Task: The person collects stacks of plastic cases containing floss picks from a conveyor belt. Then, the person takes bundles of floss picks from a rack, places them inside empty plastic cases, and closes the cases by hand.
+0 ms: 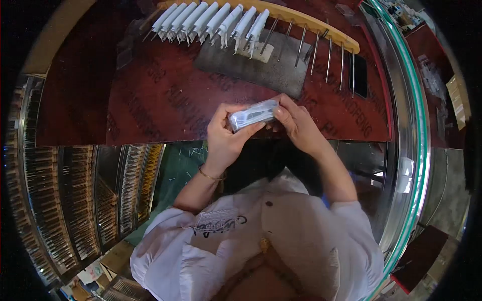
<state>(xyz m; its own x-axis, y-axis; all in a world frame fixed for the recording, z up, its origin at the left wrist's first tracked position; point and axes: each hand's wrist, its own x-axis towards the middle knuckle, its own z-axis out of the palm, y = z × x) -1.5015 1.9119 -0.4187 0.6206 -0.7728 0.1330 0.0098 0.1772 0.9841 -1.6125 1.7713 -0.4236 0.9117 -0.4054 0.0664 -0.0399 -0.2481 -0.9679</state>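
Observation:
Between my two hands is a clear plastic packet [249, 115] with whitish and dark contents, held above the front edge of the dark red board [165, 100]. My left hand [226, 128] wraps the packet's left end and lower side. The right end is gripped by my right hand [293, 119], its thumb on top. Beyond them, a curved wooden rack [301, 19] carries a row of metal rods. White wrapped bundles [208, 22] cover the rods on its left part, while the rods on its right part are bare.
Beneath the rack lies a grey sheet [253, 65]. A black phone-like slab [358, 75] rests at the board's right. Racks of many small slender items [83, 185] stand lower left. A green-edged glass rail [420, 150] curves along the right side.

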